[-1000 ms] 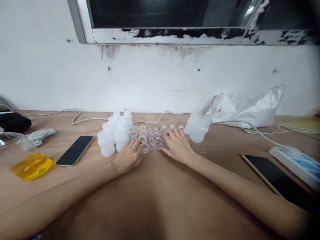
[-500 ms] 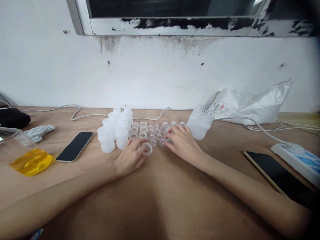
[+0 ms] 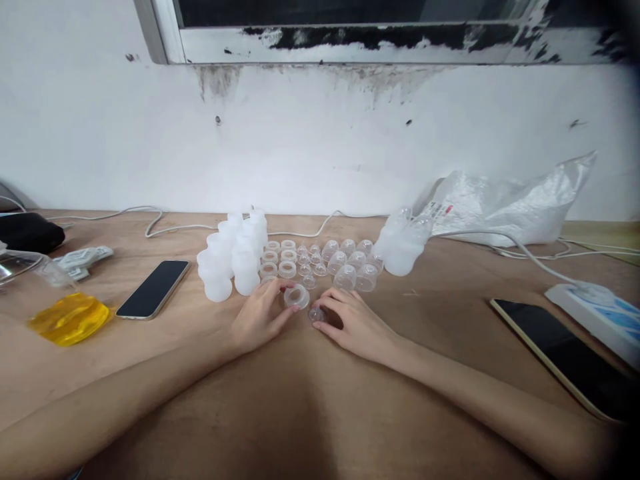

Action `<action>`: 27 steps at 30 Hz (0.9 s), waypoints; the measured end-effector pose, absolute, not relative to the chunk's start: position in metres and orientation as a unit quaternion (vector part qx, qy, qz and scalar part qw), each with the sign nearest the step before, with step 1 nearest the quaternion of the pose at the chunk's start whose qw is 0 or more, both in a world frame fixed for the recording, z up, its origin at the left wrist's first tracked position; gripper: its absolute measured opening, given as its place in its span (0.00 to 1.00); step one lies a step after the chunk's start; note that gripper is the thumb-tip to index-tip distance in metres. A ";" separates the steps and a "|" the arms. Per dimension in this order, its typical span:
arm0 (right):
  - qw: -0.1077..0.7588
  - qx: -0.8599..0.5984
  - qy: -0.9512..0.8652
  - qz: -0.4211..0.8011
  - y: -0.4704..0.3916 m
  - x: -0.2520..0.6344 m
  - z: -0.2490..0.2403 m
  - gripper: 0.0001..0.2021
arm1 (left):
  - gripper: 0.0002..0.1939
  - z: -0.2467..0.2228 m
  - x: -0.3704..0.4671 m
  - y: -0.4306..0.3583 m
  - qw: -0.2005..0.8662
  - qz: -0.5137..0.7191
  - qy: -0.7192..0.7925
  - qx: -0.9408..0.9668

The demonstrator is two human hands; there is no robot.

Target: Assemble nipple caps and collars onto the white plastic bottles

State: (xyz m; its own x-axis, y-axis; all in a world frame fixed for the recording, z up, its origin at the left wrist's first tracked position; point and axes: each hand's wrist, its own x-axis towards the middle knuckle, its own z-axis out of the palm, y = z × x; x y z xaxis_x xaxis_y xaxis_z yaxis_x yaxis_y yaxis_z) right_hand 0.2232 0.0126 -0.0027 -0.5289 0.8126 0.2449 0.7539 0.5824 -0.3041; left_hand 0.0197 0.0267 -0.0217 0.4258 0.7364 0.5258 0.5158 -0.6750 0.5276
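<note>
My left hand point(image 3: 263, 317) pinches a translucent bottle collar ring point(image 3: 297, 297) between thumb and fingers, just above the table. Close beside it, my right hand point(image 3: 353, 323) grips a small clear silicone teat point(image 3: 315, 313) by its edge. Behind the left hand lie rows of collar rings point(image 3: 287, 269). Several more teats point(image 3: 309, 281) stand to the right of those rings. Clear domed caps point(image 3: 345, 277) are lined up behind my right hand. White bottles point(image 3: 218, 285) stand in a cluster beyond the left hand.
Capped white bottles point(image 3: 399, 257) stand at the right, before a plastic bag point(image 3: 520, 207). A phone point(image 3: 154, 289) and a jug with yellow liquid point(image 3: 70, 319) lie left. Another phone point(image 3: 555, 357) and a power strip point(image 3: 600, 320) are right. A cable point(image 3: 315, 235) runs along the back.
My right hand has come back from the caps toward the front and left, now with a teat in its fingers. My left hand has lifted the ring slightly and turned it to face up.
</note>
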 end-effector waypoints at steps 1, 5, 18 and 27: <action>0.204 -0.445 -0.866 0.101 0.014 0.223 -0.004 0.10 | 0.15 -0.021 0.020 0.026 0.146 0.390 0.373 0.829; 0.291 -0.433 -0.828 0.205 0.022 0.215 -0.005 0.11 | 0.18 -0.019 0.020 0.022 0.136 0.449 0.355 0.809; 0.371 -0.425 -0.626 0.538 0.031 0.202 -0.008 0.13 | 0.19 -0.021 0.024 0.024 0.143 0.415 0.353 0.826; 0.379 -0.390 -0.558 0.626 0.026 0.205 0.004 0.16 | 0.18 -0.022 0.024 0.032 0.233 0.404 0.357 0.809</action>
State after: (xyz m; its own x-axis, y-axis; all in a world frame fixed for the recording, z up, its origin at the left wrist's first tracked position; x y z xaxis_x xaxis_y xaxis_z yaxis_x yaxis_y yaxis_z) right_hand 0.2048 0.0263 0.0045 -0.4072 0.9110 -0.0660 -0.0399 -0.0899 -0.9952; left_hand 0.0238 0.0324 -0.0223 0.4178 0.7666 0.4877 0.3891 -0.6360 0.6664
